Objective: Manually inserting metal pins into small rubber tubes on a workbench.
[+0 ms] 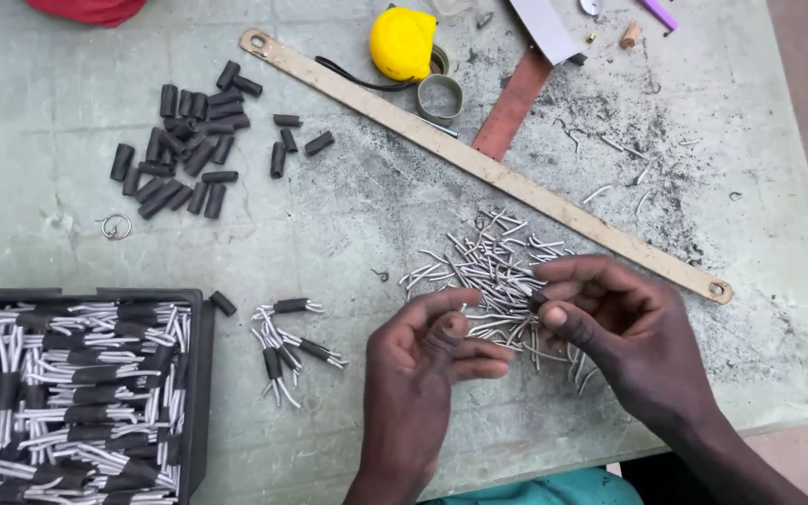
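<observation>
A small black rubber sleeve (537, 301) is pinched between thumb and fingers of the right hand (624, 327), mostly hidden by the fingertips. This hand is above the loose pile of short white wire pieces (493, 271) near the counter's (348, 215) front edge. The left hand (423, 360) is half open with curled fingers; whether it holds a wire I cannot tell. At the front left corner a black plastic tray (196, 374), cut off by the frame, holds finished bundles. Loose black tube pieces (184, 140) lie toward the back left.
</observation>
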